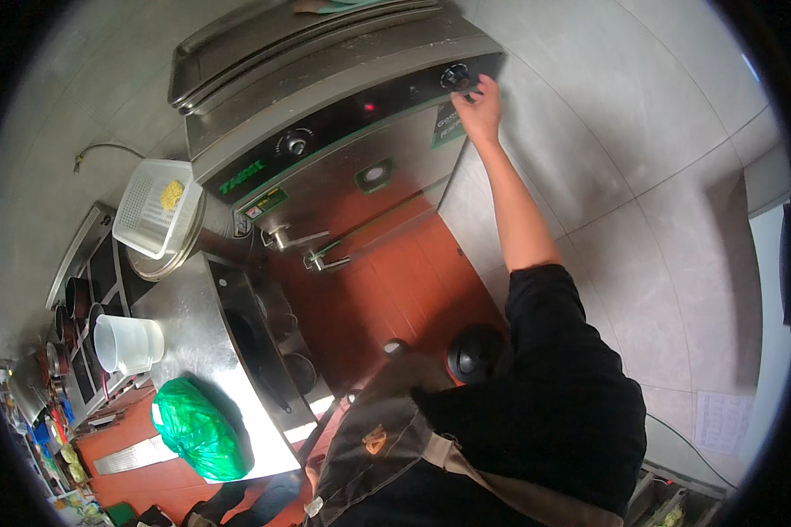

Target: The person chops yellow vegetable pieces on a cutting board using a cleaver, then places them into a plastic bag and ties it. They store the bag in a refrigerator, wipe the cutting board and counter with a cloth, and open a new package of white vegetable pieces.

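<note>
My right hand [480, 110] reaches out to the right end of a stainless-steel kitchen appliance [323, 191]. Its thumb and fingers are apart, just beside and below a black control knob [455, 77]. The knob stays visible, and contact with it is hard to make out. Along the same black control panel [343, 118] are a lit red indicator light [369, 107] and a second, silver knob [296, 145]. Two drain taps [296, 247] stick out low on the appliance's front. My left hand is out of view.
A steel table [188, 296] on the left bears a green plastic bag [198, 428] and a translucent plastic container [128, 344]. Behind it, a white perforated basket [158, 207] holds a yellow clump. A black round object [476, 354] is on the red floor. Part of another person's legs [257, 504] shows.
</note>
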`<state>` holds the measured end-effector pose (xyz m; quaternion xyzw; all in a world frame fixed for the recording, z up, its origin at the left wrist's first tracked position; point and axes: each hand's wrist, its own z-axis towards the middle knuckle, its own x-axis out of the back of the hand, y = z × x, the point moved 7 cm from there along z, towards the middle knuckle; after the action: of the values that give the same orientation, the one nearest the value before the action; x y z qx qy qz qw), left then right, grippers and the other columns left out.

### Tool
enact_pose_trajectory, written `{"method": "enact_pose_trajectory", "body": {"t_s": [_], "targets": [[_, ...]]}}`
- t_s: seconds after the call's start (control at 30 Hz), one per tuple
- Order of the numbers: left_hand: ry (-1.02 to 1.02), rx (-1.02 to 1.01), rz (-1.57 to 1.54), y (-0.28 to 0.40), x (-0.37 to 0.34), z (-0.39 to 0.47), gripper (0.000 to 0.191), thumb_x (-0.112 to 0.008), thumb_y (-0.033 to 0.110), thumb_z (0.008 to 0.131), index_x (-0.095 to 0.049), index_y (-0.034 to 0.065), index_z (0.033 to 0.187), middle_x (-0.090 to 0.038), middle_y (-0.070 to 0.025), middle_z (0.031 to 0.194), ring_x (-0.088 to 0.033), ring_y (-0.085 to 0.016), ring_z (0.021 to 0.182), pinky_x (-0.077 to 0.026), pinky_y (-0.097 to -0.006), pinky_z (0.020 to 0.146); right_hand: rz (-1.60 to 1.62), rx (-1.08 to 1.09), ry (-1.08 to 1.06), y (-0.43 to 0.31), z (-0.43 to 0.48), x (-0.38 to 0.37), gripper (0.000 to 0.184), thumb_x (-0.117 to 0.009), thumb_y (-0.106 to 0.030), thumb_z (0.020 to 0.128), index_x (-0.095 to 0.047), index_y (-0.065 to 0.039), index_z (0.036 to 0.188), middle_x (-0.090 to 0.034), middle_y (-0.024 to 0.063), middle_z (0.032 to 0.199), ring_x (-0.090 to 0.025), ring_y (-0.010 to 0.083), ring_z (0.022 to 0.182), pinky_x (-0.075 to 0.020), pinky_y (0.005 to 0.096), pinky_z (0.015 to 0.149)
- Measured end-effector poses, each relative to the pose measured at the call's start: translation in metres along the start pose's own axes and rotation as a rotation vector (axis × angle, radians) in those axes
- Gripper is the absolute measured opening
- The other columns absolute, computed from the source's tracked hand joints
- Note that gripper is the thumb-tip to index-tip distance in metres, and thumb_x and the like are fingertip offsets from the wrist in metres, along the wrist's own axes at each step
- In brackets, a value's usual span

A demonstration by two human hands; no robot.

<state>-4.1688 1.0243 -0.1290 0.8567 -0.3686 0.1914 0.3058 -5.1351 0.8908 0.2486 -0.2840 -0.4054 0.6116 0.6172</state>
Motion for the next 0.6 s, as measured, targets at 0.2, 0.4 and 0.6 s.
{"method": "enact_pose_trajectory", "body": {"t_s": [0.2, 0.4, 0.6], "targets": [[0.089, 0.016, -0.313, -0.016, 0.005, -0.030, 0.011, -0.065, 0.013, 0.093, -0.068, 0.0023, 0.093, -0.067, -0.0122, 0.076, -0.068, -0.027, 0.067, -0.055, -0.0413, 0.056, 0.025, 0.017, -0.093, 0.040, 0.012, -0.012, 0.067, -0.088, -0.011, 0.072, -0.058, -0.003, 0.131, -0.063, 0.0164, 0.123, -0.065, 0.0258, 0.106, -0.0562, 0.0391, 0.089], [0.322, -0.198, -0.141, -0.002, 0.013, -0.072, 0.014, -0.060, 0.007, 0.092, -0.072, 0.0000, 0.091, -0.069, -0.0119, 0.073, -0.066, -0.019, 0.061, -0.054, -0.0374, 0.055, 0.261, -0.857, -0.344, 0.283, -0.184, -0.027, 0.022, -0.058, -0.025, 0.097, -0.057, -0.005, 0.105, -0.066, 0.0184, 0.104, -0.067, 0.0355, 0.096, -0.0574, 0.0514, 0.085], [0.468, 0.106, -0.508, -0.018, 0.009, -0.125, 0.031, -0.068, 0.024, 0.098, -0.068, -0.0058, 0.088, -0.065, -0.0099, 0.072, -0.062, -0.016, 0.064, -0.052, -0.0362, 0.058, -0.249, -1.451, -1.606, 0.294, -0.622, 0.055, 0.012, -0.057, -0.014, 0.097, -0.062, -0.004, 0.093, -0.065, 0.0167, 0.073, -0.070, 0.0307, 0.067, -0.0589, 0.0435, 0.055]]}}
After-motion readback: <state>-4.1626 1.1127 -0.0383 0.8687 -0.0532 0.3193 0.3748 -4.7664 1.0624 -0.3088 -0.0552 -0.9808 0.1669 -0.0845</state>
